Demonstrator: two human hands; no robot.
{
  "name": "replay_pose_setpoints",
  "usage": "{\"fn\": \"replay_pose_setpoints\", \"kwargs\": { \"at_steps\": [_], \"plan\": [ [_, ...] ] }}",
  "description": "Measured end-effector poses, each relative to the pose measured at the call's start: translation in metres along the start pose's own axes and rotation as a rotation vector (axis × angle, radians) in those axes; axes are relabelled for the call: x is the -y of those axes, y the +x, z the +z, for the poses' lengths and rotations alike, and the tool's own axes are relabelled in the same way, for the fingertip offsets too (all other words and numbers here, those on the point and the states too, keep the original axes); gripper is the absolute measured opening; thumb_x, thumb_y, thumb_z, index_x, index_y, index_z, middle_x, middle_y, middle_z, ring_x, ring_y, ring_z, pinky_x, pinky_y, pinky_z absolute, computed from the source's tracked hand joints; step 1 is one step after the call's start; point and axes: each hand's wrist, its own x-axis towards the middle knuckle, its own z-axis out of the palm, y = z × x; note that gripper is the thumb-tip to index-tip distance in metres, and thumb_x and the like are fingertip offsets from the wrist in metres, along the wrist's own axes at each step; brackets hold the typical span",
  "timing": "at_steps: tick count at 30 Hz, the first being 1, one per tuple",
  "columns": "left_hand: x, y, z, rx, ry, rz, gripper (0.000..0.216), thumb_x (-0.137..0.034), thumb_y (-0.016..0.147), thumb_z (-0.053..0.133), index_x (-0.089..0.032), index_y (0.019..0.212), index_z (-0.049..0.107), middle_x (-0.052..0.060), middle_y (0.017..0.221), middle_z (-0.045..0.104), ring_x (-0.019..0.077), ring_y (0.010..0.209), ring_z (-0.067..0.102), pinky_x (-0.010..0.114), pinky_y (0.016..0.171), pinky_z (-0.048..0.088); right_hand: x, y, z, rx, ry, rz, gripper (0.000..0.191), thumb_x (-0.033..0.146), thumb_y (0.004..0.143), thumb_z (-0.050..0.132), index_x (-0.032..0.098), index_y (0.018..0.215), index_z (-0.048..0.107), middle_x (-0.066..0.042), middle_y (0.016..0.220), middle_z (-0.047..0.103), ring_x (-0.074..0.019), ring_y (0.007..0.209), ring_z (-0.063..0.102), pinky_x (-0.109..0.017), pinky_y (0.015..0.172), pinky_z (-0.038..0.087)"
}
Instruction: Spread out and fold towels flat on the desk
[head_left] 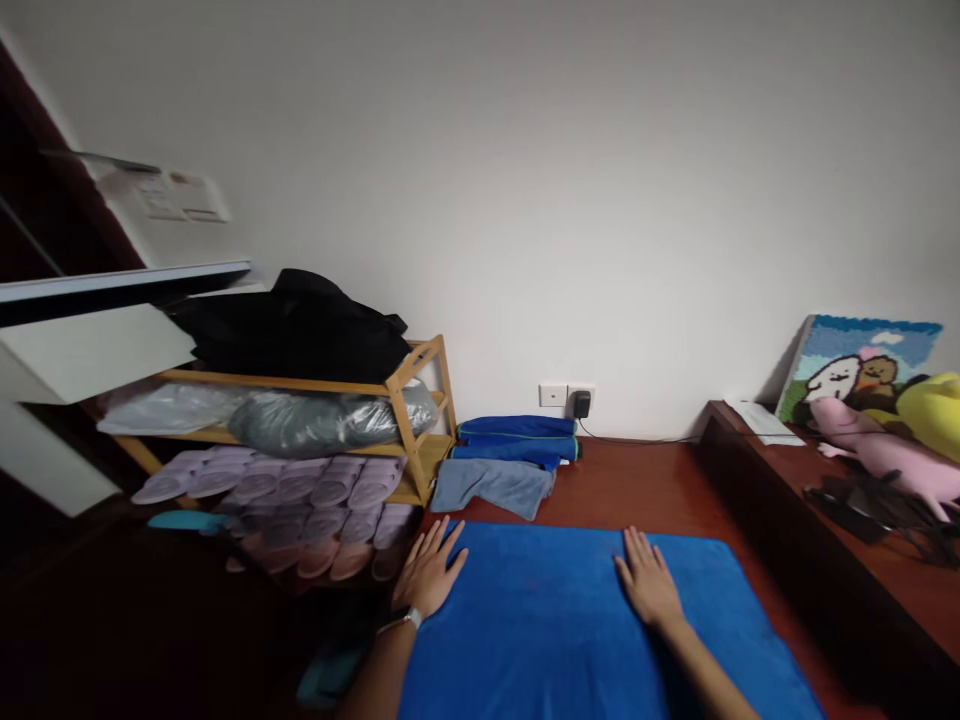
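A large bright blue towel (555, 630) lies spread flat on the reddish-brown floor in front of me. My left hand (429, 572) rests flat on its far left corner, fingers stretched out and apart, a watch band on the wrist. My right hand (646, 580) lies flat on the towel near its far edge, fingers extended and holding nothing. Beyond the towel, by the wall, sits a stack of folded blue towels (517, 438) with a grey-blue towel (491, 485) draped in front of it.
A wooden rack (420, 400) at left holds black clothing, bagged items and rows of lilac and pink slippers (322, 500). A wall socket with a charger (581, 402) is behind the stack. A dark low bench (810, 520) at right carries a picture, plush toys and papers.
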Motion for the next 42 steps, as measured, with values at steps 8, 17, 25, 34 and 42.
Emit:
{"fn": "replay_pose_setpoints", "kwargs": {
  "at_steps": [8, 17, 25, 34, 42],
  "plan": [
    [0.006, 0.004, 0.003, 0.004, 0.010, 0.009, 0.059, -0.058, 0.101, 0.038, -0.035, 0.155, 0.038, 0.003, 0.166, 0.034, 0.0235, 0.152, 0.030, 0.047, 0.124, 0.023, -0.161, -0.013, -0.025, -0.038, -0.021, 0.308, 0.079, 0.053, 0.093, 0.017, 0.012, 0.159, 0.027, -0.011, 0.166, 0.027, -0.0267, 0.154, 0.019, -0.046, 0.125, 0.020],
    [0.000, 0.003, -0.001, 0.016, 0.007, -0.004, 0.058, -0.056, 0.101, 0.039, -0.035, 0.155, 0.039, 0.003, 0.166, 0.034, 0.0228, 0.152, 0.031, 0.046, 0.124, 0.023, -0.165, -0.014, -0.017, -0.030, -0.069, 0.351, 0.077, 0.051, 0.094, 0.009, 0.012, 0.161, 0.019, -0.007, 0.169, 0.019, -0.0231, 0.155, 0.013, -0.045, 0.126, 0.015],
    [0.001, 0.001, 0.002, -0.015, -0.006, 0.013, 0.058, -0.055, 0.101, 0.040, -0.033, 0.155, 0.040, 0.006, 0.166, 0.034, 0.0252, 0.151, 0.032, 0.048, 0.123, 0.024, -0.109, 0.000, -0.040, -0.051, -0.093, 0.383, 0.070, 0.037, 0.096, 0.018, 0.002, 0.154, 0.033, -0.018, 0.165, 0.028, -0.0290, 0.154, 0.021, -0.049, 0.125, 0.015],
    [0.001, -0.001, 0.002, -0.027, -0.015, 0.005, 0.059, -0.056, 0.101, 0.039, -0.034, 0.155, 0.039, 0.005, 0.166, 0.034, 0.0240, 0.151, 0.033, 0.047, 0.123, 0.024, 0.197, -0.026, -0.011, 0.009, 0.225, -0.319, 0.069, 0.053, 0.103, 0.017, 0.015, 0.160, 0.025, -0.005, 0.167, 0.022, -0.0215, 0.155, 0.014, -0.044, 0.127, 0.012],
    [0.004, 0.000, 0.003, -0.022, -0.024, 0.013, 0.059, -0.057, 0.101, 0.038, -0.034, 0.155, 0.039, 0.004, 0.166, 0.033, 0.0251, 0.151, 0.032, 0.048, 0.124, 0.022, 0.092, -0.010, -0.009, 0.041, 0.143, -0.159, 0.070, 0.054, 0.101, 0.020, 0.016, 0.160, 0.025, -0.005, 0.167, 0.023, -0.0205, 0.155, 0.015, -0.044, 0.127, 0.009]
  ]
}}
